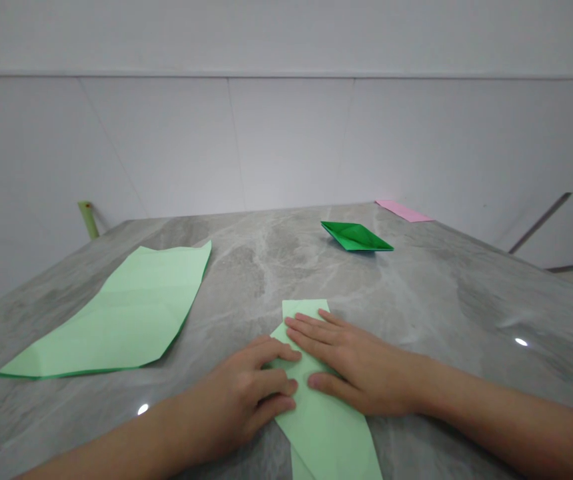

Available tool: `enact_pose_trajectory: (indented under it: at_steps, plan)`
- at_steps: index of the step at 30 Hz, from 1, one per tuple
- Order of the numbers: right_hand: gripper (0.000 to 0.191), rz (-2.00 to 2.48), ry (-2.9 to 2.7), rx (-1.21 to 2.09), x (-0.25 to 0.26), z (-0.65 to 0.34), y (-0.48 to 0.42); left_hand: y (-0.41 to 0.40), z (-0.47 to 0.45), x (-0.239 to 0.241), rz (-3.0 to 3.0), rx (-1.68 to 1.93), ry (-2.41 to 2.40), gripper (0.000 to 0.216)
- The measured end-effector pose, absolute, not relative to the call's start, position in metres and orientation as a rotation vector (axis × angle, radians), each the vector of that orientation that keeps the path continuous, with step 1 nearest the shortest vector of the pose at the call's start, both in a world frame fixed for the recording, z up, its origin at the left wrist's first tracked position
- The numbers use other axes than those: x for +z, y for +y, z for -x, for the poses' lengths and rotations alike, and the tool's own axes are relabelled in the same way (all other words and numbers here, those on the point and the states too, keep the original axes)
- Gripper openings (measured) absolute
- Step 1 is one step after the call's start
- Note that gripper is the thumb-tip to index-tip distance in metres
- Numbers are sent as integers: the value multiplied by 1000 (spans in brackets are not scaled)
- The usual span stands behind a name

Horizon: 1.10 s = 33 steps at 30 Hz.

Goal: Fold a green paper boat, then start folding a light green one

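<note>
A folded strip of light green paper (334,437) lies on the table in front of me, its lower end cut off by the frame's bottom edge. My right hand (356,363) rests flat on its upper part, fingers stretched out and pointing left. On the paper's left side is my left hand (256,387), its fingers bent a little and apart, with the fingertips touching the paper. Both hands press on the paper from above, and neither wraps around it. What lies under the palms is hidden.
A larger creased light green sheet (131,307) lies at left on the grey marbled table (261,257). Farther back sits a folded dark green paper boat (357,237). Pink paper (402,211) lies at the far right edge. A white wall (286,140) stands behind the table.
</note>
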State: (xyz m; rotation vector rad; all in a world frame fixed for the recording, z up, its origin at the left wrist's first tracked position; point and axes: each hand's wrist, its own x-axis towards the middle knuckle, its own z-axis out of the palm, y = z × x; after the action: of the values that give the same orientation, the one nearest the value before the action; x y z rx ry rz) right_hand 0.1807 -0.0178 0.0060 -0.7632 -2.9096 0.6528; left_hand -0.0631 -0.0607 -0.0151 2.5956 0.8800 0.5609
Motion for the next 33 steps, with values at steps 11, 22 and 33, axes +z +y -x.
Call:
enact_pose_trajectory:
  at_steps: [11,22,33]
  plan:
    - [55,1165,-2856,315,-6,-179,6,-65,62,-7,-2785,75,972,53]
    - [55,1337,-2751,153,-19,-183,20,-65,64,-3,-2714,1,1036,57]
    - [101,1374,-2711,233,-12,-182,12,-66,64,0,-2687,-10,1031,64]
